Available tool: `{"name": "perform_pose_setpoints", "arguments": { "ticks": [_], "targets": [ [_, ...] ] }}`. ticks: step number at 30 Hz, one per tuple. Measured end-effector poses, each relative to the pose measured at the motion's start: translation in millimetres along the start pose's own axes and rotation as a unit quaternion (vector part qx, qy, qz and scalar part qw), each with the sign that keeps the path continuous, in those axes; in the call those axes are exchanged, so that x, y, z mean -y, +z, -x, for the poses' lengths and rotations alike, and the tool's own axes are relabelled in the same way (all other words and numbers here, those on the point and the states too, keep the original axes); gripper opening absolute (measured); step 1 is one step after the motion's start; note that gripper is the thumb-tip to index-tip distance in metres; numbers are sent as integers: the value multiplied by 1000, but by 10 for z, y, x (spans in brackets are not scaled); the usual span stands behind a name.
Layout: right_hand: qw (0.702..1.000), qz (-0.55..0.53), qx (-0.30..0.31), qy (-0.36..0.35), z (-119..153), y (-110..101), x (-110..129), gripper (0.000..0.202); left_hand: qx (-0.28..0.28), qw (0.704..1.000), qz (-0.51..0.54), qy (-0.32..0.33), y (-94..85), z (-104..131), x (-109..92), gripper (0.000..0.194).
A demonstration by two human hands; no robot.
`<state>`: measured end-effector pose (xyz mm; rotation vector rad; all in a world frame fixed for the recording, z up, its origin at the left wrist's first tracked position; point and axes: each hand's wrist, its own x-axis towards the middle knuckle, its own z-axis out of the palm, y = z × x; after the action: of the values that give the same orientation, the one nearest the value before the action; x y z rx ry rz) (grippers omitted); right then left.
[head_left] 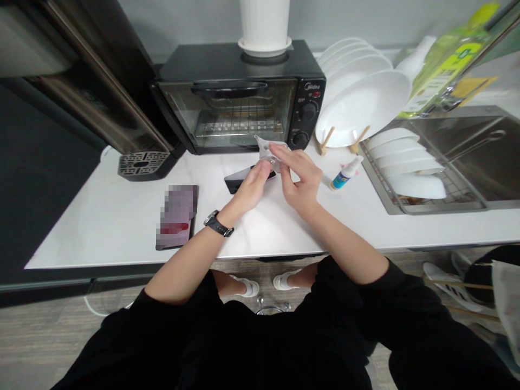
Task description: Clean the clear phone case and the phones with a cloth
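Observation:
In front of the toaster oven, my left hand (252, 189) and my right hand (303, 176) meet over a thin white cloth (265, 145), tissue or cloth by its look. Fingers of both hands press on it from either side. Something small and shiny shows between the fingertips, too covered to name. Under my left hand lies a dark, flat, phone-like object (233, 181), partly hidden by the hand. A small spray bottle (345, 173) with a blue label stands to the right of my right hand.
A black toaster oven (239, 70) carries a white pot (265, 24). White plates (365, 103) stand in a wooden rack at right, beside a sink (491, 162) with a dish basket. At left are a phone-like device (177, 216) with a blurred screen and a dark dispenser (142, 165).

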<state>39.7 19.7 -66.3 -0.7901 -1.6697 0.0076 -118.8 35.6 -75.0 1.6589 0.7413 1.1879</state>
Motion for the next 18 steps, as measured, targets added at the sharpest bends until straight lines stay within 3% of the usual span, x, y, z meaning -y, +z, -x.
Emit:
{"name": "perform_pose_setpoints", "arguments": {
  "ticks": [9,18],
  "targets": [
    [991,-59,-46,113,30,54,-116,42,27,996,78,22,19,-47,38,86],
    [984,-104,-41,139,15,93,-228,43,10,994,111,10,-16,-33,43,91]
  ]
}}
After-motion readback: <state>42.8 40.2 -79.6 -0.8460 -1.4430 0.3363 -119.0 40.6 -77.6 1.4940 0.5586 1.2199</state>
